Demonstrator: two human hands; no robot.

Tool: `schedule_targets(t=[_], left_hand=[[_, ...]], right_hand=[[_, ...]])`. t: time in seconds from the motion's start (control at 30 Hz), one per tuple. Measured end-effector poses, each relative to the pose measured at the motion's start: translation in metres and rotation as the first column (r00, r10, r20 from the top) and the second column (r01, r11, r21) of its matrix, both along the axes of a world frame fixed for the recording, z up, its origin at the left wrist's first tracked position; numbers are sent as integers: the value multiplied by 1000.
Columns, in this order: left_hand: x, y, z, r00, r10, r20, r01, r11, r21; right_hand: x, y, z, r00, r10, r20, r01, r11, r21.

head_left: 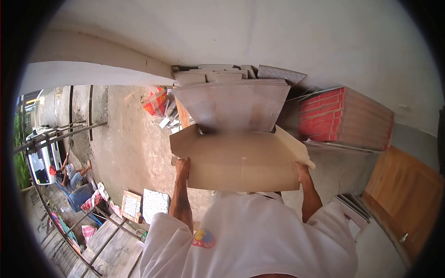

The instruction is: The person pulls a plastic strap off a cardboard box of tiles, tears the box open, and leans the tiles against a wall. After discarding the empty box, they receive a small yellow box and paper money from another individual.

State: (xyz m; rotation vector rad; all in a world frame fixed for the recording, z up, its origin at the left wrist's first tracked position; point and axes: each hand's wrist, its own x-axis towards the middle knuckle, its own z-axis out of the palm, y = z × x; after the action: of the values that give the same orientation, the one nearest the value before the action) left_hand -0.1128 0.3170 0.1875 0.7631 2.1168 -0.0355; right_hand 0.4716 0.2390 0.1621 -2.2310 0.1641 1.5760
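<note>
A large brown cardboard piece [232, 160] with folded-up flaps is held in front of the white shirt. My left hand [183, 167] is closed on its left edge, near a small flap. At the right edge, my right hand [302, 170] grips the cardboard beside its bent corner. Just beyond the far edge leans a stack of large grey panels [236, 102], with smaller panels behind it.
Red-and-white boxes [322, 116] stand at the right, above a wooden door [403, 194]. A red bag [155, 102] with scraps lies at upper left. Patterned tiles [155, 204] are at lower left. A person [69, 176] sits far left near a white vehicle [41, 160].
</note>
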Motion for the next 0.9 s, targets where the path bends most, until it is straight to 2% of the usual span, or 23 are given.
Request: schedule_targets(t=[0.07, 0.17, 0.27, 0.37, 0.43, 0.5, 0.57, 0.6, 0.63, 0.7, 0.73, 0.8, 0.87, 0.9], left_hand=[[-1, 4, -15, 999, 53, -9, -53, 997, 57], [9, 10, 1, 977, 177, 115, -170, 983, -65], [16, -14, -13, 990, -97, -106, 103, 993, 49], [27, -16, 9, 987, -121, -108, 124, 992, 19], [33, -17, 11, 991, -108, -77, 108, 994, -6], [24, -21, 15, 996, -76, -38, 75, 997, -25], [16, -40, 4, 999, -16, -46, 17, 1000, 21], [15, -46, -2, 999, 9, -42, -7, 999, 45], [18, -45, 8, 999, 27, -22, -27, 999, -18], [28, -52, 31, 998, 61, -31, -63, 995, -77], [30, -56, 35, 996, 76, -37, -79, 991, -104], [29, -83, 28, 989, 145, -36, -145, 989, -15], [29, -106, 18, 982, 182, -40, -182, 983, 13], [26, -114, 14, 980, 189, -55, -189, 982, 2]], right_hand=[[-3, 18, -3, 999, -19, 29, 18, 999, 36], [5, 13, 4, 998, -11, 65, 7, 998, 64], [9, -25, -4, 995, 68, 75, -75, 993, 89], [-1, -48, 11, 954, 251, 163, -252, 968, -17], [-12, -50, 29, 814, 514, 269, -479, 857, -190], [-38, -17, 75, 569, 776, 273, -663, 629, -407], [-59, 29, 129, 331, 922, 200, -772, 387, -505], [-62, 46, 144, 256, 945, 202, -808, 324, -493], [-52, 56, 131, 252, 952, 175, -868, 302, -393], [-54, 86, 112, 212, 874, 437, -936, 310, -168], [-58, 96, 83, 219, 772, 596, -939, 333, -87], [-70, 164, 71, 296, 647, 702, -945, 305, 117], [-67, 219, 33, 212, 464, 860, -969, 216, 122], [-64, 246, 20, 107, 422, 900, -988, 145, 50]])
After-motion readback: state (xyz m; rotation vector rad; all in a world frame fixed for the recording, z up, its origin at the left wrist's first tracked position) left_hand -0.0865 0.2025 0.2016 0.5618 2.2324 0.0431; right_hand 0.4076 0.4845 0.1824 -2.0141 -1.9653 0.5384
